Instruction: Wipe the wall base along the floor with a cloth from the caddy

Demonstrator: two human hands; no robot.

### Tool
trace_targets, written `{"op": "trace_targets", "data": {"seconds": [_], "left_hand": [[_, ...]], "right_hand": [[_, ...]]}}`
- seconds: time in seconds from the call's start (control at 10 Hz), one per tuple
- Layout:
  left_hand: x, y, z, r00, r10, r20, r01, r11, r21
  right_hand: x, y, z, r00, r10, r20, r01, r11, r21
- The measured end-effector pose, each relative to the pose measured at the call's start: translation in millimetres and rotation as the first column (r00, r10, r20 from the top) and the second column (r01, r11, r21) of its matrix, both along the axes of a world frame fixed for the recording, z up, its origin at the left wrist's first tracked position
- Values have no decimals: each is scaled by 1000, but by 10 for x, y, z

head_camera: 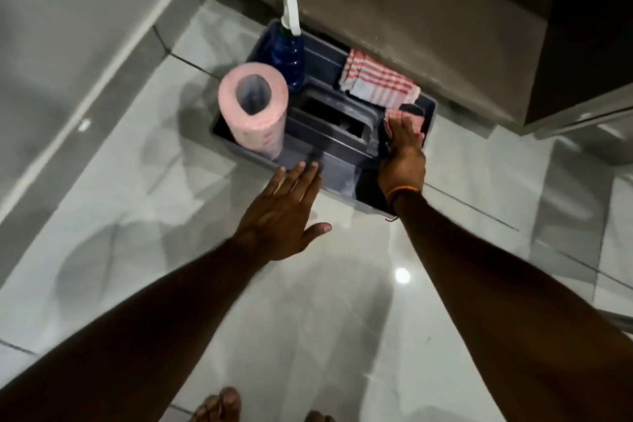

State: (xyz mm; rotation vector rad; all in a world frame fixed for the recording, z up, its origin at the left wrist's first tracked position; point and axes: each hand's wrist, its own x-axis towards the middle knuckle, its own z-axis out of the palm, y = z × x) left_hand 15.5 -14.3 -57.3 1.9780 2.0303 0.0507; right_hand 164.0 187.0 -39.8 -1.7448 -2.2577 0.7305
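Two bare hands are held out over a dark grey caddy (342, 178) that sits on pale glossy floor tiles (342, 284). The right hand (402, 164) is reached into the caddy's near right compartment, its fingers laid on a red-and-white cloth (412, 120) — whether the cloth is actually gripped or only touched cannot be told, since the fingertips are hidden against the fabric. An orange band (402, 191) is worn at that wrist. The left hand (284, 216) is spread flat, fingers extended and thumb out, empty, with its fingertips just over the caddy's near edge.

Beyond the right hand, in the far right compartment, a second striped cloth (378, 82) is draped over the rim. Beyond the left hand, a pink paper roll (253, 110) is stood upright in the caddy's left end, and a blue spray bottle (284, 55) with a white and green trigger head is stood just behind it. Between the hands, the caddy's central handle (334, 120) is seen.

The wall base (428, 55) — a grey band along the floor — runs just behind the caddy, past both hands. Bare toes (219, 404) are visible at the bottom edge.
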Motion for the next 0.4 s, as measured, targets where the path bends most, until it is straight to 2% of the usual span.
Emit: {"op": "trace_targets", "data": {"seconds": [0.1,0.2,0.3,0.4], "left_hand": [[-37,-20,-187,999,-25,-40,25,1000,2],[-19,-15,-196,998,-28,-62,26,999,-23],[-67,-18,14,1000,-24,-20,23,997,-76],[-139,-123,497,999,-35,21,34,999,33]], "right_hand": [[-53,-82,-286,978,134,158,-130,991,-34],[-91,-215,-330,939,147,309,-152,988,-10],[-143,-189,-73,924,167,344,-147,986,-82],[-65,-304,510,979,129,158,-134,991,20]]}}
